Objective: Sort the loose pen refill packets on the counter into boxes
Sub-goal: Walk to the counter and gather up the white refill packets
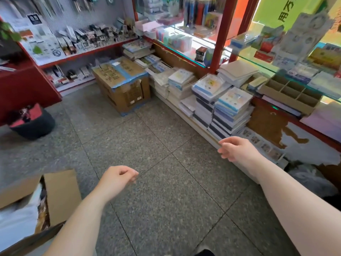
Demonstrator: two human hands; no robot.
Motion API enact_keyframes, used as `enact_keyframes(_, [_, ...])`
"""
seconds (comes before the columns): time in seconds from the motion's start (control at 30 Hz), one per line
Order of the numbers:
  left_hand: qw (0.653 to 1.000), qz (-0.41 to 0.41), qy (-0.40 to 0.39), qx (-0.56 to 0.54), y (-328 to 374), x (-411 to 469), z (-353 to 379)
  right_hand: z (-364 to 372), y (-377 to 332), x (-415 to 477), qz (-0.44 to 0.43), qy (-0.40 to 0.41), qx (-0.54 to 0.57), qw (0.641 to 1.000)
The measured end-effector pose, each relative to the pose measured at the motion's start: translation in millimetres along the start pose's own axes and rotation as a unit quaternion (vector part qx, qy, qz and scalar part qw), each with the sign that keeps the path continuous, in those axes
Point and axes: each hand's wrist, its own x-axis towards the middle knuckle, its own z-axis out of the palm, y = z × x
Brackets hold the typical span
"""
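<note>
I look down at a grey speckled floor in a stationery shop. My left hand (118,176) hangs over the floor with its fingers loosely curled and holds nothing. My right hand (236,148) is further right, near the base of the glass counter (239,58), fingers relaxed and empty. A divided cardboard box (289,91) with several empty compartments sits under the counter's glass at the right. Small packaged pens and refills (96,39) crowd a red shelf at the back left. No refill packet is in either hand.
Stacks of notebooks (227,109) line the counter's foot. A taped cardboard carton (121,82) stands on the floor at the back. An open carton (55,196) is at my lower left. A dark bin (33,122) sits by the red cabinet at the left.
</note>
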Motion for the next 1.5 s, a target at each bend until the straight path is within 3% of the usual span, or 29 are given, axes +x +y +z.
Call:
enact_keyframes(0.3, [0.997,-0.018,0.081,-0.006,71,139,2,-20,-84,153,-0.046,-0.052,-0.037,0.997])
enact_keyframes(0.47, [0.983,-0.058,0.166,-0.051,109,204,-2,-29,-147,240,-0.087,-0.14,-0.066,0.984])
enact_keyframes(0.6, [0.961,-0.097,0.24,-0.098,122,245,-16,-8,-194,308,-0.114,-0.162,-0.08,0.977])
enact_keyframes(0.77, [0.926,-0.121,0.327,-0.143,115,303,-61,49,-262,373,-0.15,-0.217,-0.102,0.959])
enact_keyframes(1.17, [0.919,-0.134,0.32,-0.19,87,474,-232,234,-444,514,-0.178,-0.262,-0.114,0.942])
enact_keyframes(1.5, [0.881,-0.153,0.392,-0.214,64,600,-355,383,-580,614,-0.242,-0.32,-0.147,0.904])
